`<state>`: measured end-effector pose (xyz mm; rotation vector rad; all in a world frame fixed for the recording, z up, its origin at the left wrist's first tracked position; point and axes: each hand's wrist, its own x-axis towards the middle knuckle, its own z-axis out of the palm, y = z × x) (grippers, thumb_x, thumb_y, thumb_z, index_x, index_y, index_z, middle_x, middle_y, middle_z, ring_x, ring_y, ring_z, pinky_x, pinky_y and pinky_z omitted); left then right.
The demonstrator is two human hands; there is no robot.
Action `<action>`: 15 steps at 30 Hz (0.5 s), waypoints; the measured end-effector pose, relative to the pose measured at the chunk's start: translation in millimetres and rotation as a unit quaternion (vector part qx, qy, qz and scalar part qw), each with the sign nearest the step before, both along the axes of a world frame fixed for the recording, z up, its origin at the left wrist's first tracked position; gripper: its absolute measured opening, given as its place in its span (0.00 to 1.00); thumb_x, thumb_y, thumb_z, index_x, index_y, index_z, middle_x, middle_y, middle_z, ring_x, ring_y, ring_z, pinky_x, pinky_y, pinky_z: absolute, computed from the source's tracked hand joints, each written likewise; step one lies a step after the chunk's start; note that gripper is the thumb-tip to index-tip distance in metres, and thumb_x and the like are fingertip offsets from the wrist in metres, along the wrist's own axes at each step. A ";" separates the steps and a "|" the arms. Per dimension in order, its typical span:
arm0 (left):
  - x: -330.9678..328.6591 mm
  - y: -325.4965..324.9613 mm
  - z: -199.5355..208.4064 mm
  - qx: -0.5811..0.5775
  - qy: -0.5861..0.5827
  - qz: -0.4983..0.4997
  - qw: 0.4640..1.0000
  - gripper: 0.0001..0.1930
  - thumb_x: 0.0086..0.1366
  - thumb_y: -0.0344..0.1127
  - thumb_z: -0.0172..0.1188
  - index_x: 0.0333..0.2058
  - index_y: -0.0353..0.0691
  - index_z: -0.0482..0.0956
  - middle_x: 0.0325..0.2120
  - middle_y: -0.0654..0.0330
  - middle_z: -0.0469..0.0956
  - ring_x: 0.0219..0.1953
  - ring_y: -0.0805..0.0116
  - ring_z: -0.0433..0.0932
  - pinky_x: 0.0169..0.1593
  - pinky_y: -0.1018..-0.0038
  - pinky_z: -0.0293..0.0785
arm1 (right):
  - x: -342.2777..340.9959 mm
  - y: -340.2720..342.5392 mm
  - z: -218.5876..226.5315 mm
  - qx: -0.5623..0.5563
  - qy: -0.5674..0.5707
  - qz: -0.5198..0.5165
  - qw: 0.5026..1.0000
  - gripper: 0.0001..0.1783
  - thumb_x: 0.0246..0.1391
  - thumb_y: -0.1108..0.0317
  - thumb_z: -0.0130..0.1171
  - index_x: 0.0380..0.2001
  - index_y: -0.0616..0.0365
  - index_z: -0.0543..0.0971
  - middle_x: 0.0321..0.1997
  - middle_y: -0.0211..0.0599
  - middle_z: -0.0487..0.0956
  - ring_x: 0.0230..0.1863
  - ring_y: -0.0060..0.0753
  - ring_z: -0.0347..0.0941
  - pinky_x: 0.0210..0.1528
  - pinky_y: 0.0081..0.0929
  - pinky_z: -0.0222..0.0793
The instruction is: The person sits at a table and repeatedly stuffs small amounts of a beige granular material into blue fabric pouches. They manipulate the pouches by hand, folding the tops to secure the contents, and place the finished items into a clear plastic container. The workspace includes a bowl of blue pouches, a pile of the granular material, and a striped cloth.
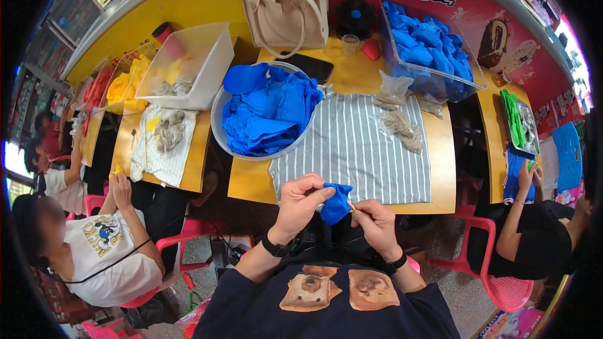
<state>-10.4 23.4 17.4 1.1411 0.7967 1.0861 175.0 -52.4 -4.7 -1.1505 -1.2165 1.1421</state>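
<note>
Between thumb and fingers, my left hand [298, 207] pinches a small blue fabric piece [338, 203] in front of my chest, just off the table's near edge. My right hand [375, 221] is closed on a thin pale stick, whose tip meets the fabric's right edge; its full shape is hidden by my fingers. Beyond my hands, a grey-and-white striped cloth [339, 150] covers much of the table. To its left a round clear tub [221, 132] holds many similar blue pieces.
A clear bin [440, 81] of stuffed blue pieces stands back right. Plastic bags of grey-brown filling [402, 130] lie on the cloth. A phone [314, 68], tote bag [289, 16] and black fan [355, 17] are at the back. People [94, 245] sit working on both sides.
</note>
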 end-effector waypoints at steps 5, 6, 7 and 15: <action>7.5 -10.8 -13.4 -0.017 -0.092 0.070 0.993 0.01 0.60 0.23 0.62 0.29 0.33 0.80 0.27 0.64 0.75 0.31 0.80 0.73 0.37 0.82 0.68 | 0.2 -4.4 -5.0 -0.106 0.158 0.003 0.982 0.05 0.59 0.76 0.52 0.37 0.63 0.75 0.25 0.32 0.77 0.22 0.16 0.70 0.21 0.11 0.58; 7.8 -12.2 -15.5 -0.019 -0.096 0.070 0.993 0.00 0.60 0.23 0.61 0.30 0.34 0.80 0.28 0.64 0.76 0.32 0.79 0.74 0.38 0.82 0.69 | 0.3 -4.4 -5.1 -0.120 0.172 0.009 0.978 0.05 0.60 0.76 0.52 0.38 0.63 0.75 0.25 0.32 0.77 0.21 0.15 0.69 0.21 0.10 0.57; 9.2 -12.2 -12.3 -0.041 -0.103 0.060 0.992 0.01 0.60 0.23 0.61 0.30 0.34 0.80 0.28 0.64 0.76 0.32 0.79 0.74 0.38 0.82 0.69 | -0.8 -3.9 -4.7 -0.125 0.190 0.014 0.974 0.05 0.60 0.75 0.52 0.38 0.63 0.75 0.25 0.31 0.77 0.22 0.14 0.68 0.21 0.10 0.57; 9.8 -4.4 3.7 -0.088 -0.079 -0.011 0.993 0.03 0.61 0.26 0.62 0.28 0.35 0.80 0.26 0.68 0.75 0.30 0.81 0.72 0.35 0.82 0.68 | -4.6 -2.5 -2.7 -0.141 0.225 0.030 0.964 0.04 0.59 0.76 0.53 0.37 0.62 0.75 0.26 0.31 0.77 0.21 0.14 0.70 0.20 0.09 0.58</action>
